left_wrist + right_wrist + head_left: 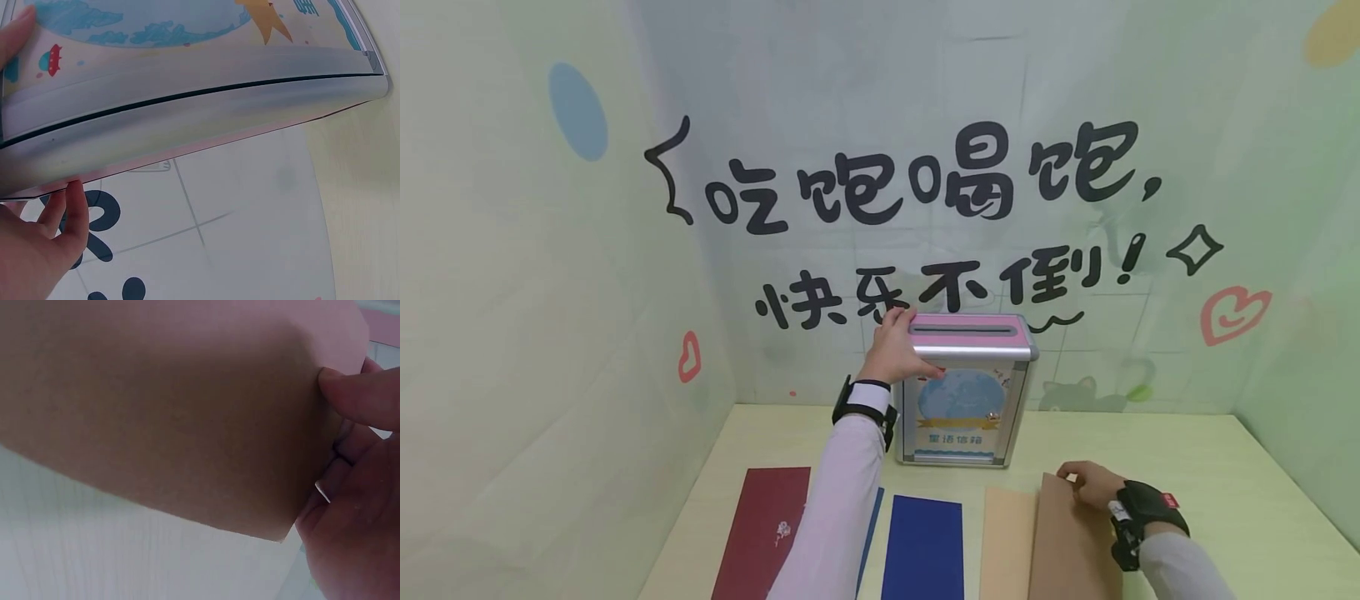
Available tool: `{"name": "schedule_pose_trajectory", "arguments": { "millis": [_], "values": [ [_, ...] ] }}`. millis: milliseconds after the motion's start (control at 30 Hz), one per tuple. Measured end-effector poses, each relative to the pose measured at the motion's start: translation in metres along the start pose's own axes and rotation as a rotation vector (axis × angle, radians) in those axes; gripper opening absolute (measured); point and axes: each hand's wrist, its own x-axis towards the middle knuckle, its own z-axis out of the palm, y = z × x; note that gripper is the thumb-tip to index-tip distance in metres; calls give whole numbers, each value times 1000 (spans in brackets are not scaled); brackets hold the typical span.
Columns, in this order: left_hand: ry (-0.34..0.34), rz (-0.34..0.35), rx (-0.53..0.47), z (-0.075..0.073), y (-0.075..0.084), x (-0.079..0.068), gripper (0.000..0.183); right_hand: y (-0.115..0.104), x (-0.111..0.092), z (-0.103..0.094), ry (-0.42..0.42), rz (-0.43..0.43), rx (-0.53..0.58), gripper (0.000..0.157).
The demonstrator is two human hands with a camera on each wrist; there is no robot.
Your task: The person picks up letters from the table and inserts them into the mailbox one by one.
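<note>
A letter box (962,408) with a pink slotted top and silver edges stands upright at the back of the table. My left hand (895,350) grips its top left corner, thumb on the front face and fingers over the top. In the left wrist view the fingertips of that hand (47,240) rest at the pink edge of the box (219,119). At the right, my right hand (1093,485) pinches the far end of a brown paper envelope (1071,542). The right wrist view shows the thumb (362,397) on top of the envelope (175,437).
Left of the brown envelope lie a beige envelope (1007,542), a dark blue one (923,550) and a dark red one (756,533) with a white flower. Another blue edge (871,533) shows beside my left sleeve. A printed backdrop (925,83) rises behind the table (1210,483).
</note>
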Motion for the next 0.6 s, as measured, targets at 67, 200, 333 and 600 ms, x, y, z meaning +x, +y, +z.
{"name": "schedule_pose_trajectory", "arguments": {
  "millis": [67, 200, 333, 600],
  "values": [
    [0, -1, -1, 0, 0, 0, 111, -1, 0, -2, -18, 18, 68, 32],
    [0, 5, -1, 0, -1, 0, 111, -3, 1, -8, -53, 13, 154, 29],
    [-1, 10, -3, -1, -2, 0, 111, -4, 2, -13, -67, -4, 184, 27],
    [-8, 7, -8, -1, -2, 0, 111, -5, -4, -28, -17, 19, 200, 28]
  ]
}}
